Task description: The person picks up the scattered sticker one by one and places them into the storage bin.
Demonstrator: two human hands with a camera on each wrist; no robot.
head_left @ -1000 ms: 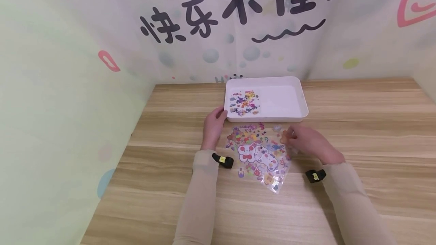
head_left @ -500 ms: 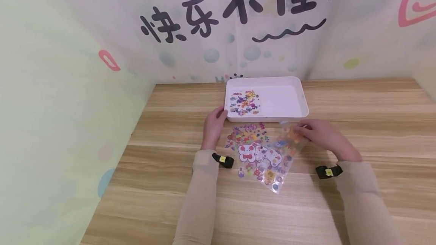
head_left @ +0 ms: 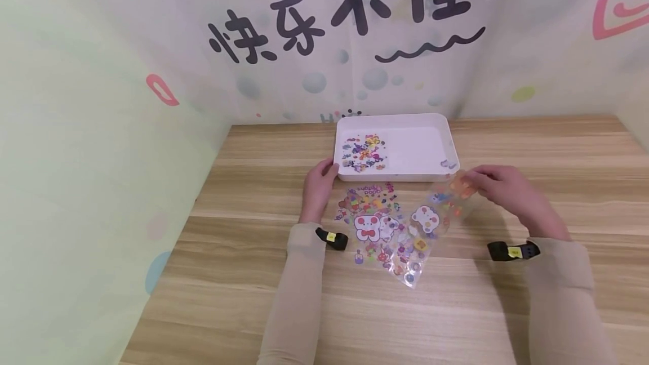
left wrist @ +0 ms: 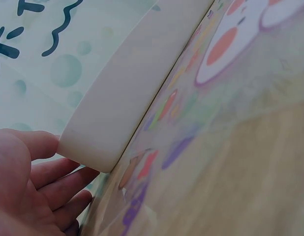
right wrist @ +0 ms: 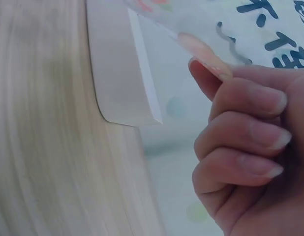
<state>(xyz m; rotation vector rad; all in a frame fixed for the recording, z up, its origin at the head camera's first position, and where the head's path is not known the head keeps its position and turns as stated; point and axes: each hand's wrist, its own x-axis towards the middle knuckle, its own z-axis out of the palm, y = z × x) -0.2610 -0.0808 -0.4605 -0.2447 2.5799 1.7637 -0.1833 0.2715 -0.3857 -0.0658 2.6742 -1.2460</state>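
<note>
A long, beige cloth left sleeve (head_left: 298, 292) and a matching right sleeve (head_left: 564, 297) both end in cuffs behind the person's bare fingers (right wrist: 228, 130). Also behind the fingers, toward the inner side, sit a chunky black left wrist unit (head_left: 339, 241) and a similar right wrist unit (head_left: 498, 251), each bearing a small yellow rectangular label (head_left: 331, 236).

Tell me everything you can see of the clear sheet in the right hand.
The clear sheet looks like thin, glossy plastic with colourful cartoon pictures, including a larger white face with red spots. The right hand pinches its far right part, holding that side above the wooden table. It slants down to a near corner that catches light. On its left, among more prints, its edge is hard to tell.
</note>
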